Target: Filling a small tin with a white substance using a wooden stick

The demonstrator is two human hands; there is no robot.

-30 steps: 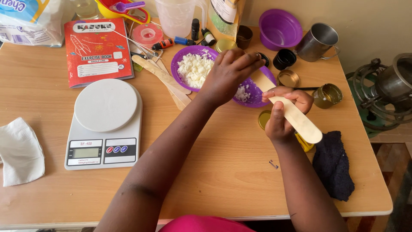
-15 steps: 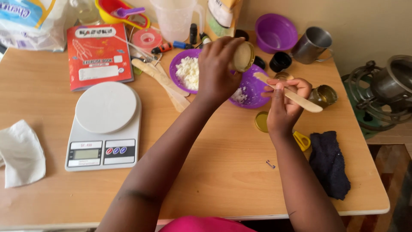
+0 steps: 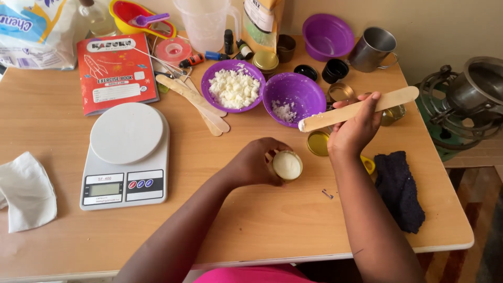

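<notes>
My left hand grips a small round tin filled with pale cream, low over the wooden table near its middle. My right hand holds a flat wooden stick level, its white-smeared tip pointing left over the rim of a purple bowl that has a few white flakes in it. A second purple bowl to the left holds a heap of white flakes. A gold lid lies just below the stick.
A white kitchen scale and a red exercise book sit at left, a crumpled tissue at the far left. A dark cloth lies at right. Spare wooden sticks, small bottles, tins, a metal mug and a measuring jug crowd the back.
My left hand has brought the tin down from above the bowls toward me to the table's middle. My right hand has tilted the stick flatter, its tip at the bowl's rim.
</notes>
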